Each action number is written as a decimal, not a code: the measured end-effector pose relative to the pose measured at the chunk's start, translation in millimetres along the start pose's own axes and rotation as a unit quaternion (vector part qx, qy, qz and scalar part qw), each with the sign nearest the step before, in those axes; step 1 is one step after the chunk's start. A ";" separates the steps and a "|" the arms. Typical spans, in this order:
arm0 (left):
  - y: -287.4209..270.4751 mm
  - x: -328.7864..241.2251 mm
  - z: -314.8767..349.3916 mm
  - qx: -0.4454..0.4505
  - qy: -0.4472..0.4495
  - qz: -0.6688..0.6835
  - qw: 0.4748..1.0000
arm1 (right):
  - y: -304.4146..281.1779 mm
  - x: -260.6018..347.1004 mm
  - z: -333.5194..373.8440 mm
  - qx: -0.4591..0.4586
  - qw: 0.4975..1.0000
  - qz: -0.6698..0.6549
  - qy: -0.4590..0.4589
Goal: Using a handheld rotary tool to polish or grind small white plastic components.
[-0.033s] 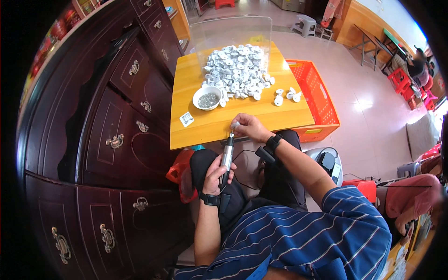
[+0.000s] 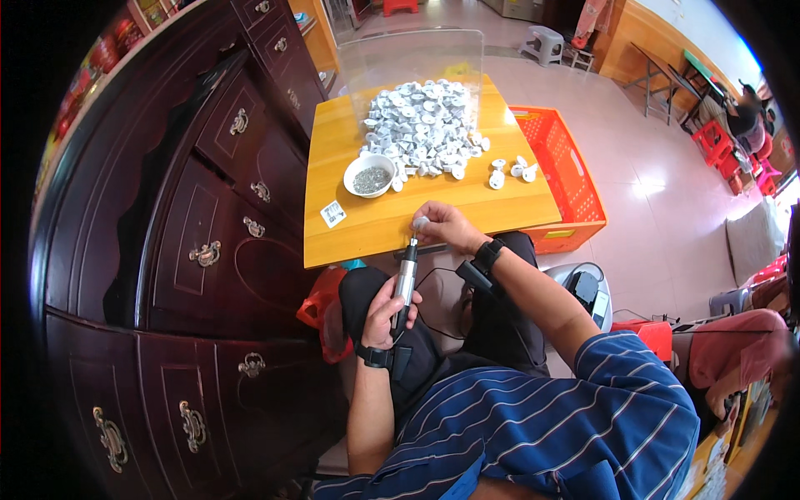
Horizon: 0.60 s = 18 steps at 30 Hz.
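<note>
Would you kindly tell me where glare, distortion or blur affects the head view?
Head view, right: glare whitens a patch of tiled floor; head view, left: the dark cabinet bows, and the corners are black; head view, centre: left hand and right hand show no obvious blur.

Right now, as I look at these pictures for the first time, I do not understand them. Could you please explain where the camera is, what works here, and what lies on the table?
There is no robot here: a person works with two bare hands. The view comes from a wide fisheye camera on the person's head, looking down, so straight edges look bent.

The left hand holds a silver-and-black tool, perhaps a powered screwdriver, pointing toward the table. The right hand pinches a small white part at its tip.

On the table lie a pile of white parts, a white bowl of tiny metal pieces and a small square card.
</note>
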<state>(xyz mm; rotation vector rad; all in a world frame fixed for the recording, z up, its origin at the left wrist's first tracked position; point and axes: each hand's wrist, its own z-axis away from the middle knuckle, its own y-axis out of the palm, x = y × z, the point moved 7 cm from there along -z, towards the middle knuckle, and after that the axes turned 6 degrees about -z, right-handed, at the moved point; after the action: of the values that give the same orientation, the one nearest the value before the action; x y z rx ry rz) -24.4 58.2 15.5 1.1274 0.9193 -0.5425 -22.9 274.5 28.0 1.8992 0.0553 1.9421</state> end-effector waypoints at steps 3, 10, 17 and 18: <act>-0.2 -1.2 2.2 0.009 0.007 0.001 1.000 | -12.9 1.7 2.7 -0.048 0.993 -0.106 0.035; -4.5 1.6 1.9 0.005 0.001 -0.013 1.000 | -69.3 26.7 16.1 -0.161 0.982 0.103 0.001; -1.1 -2.0 0.9 0.012 0.002 -0.031 0.999 | -105.6 83.7 50.8 -0.251 0.770 0.568 -0.147; -0.4 -2.2 0.4 0.014 0.003 -0.029 0.999 | -110.1 84.4 52.7 -0.258 0.764 0.575 -0.137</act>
<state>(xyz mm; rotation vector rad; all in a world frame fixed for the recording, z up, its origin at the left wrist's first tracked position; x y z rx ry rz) -25.7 57.5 17.1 1.1319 0.9547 -0.6016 59.2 388.2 76.6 1.8811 -1.9216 1.8523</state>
